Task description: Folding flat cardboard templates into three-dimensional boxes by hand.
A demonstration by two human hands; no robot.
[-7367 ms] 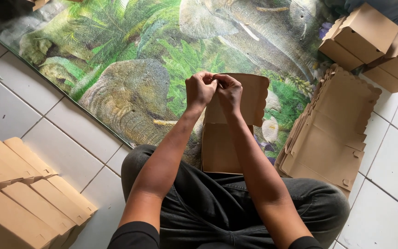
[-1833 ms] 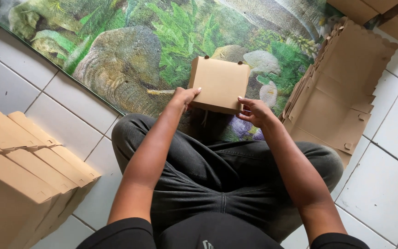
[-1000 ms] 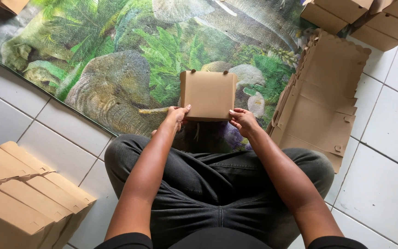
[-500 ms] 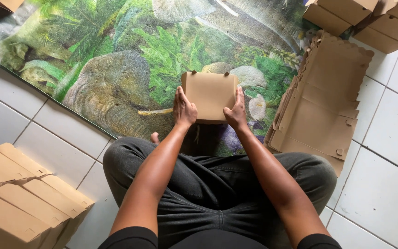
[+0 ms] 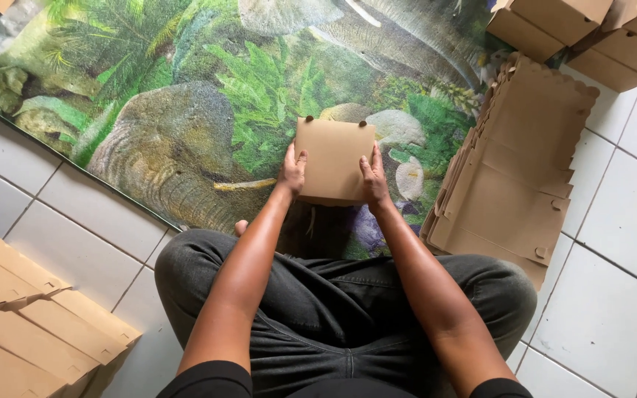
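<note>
1. Two forearms are seen reaching up from the bottom of the frame, over crossed legs in dark grey trousers [image 5: 333, 309].
2. Folded brown cardboard boxes [image 5: 31, 324] are stacked at the lower left on the white tiled floor [image 5: 613, 332].
3. At centre frame, a small brown cardboard box [image 5: 332, 158] is gripped between both hands, above the patterned mat.
4. Its left edge is clasped by the left hand [image 5: 291, 171], with the thumb laid on the top face.
5. Its right edge is clasped by the right hand [image 5: 374, 177], with the fingers pressed flat along the side.
6. Flat cardboard blanks [image 5: 514, 169] are piled at the right of the frame, just beside the box but apart from it.
7. A mat printed with elephants and green foliage [image 5: 171, 110] is spread across the upper left and centre.
8. More assembled cardboard boxes [image 5: 576, 29] are stacked in the upper right corner.
</note>
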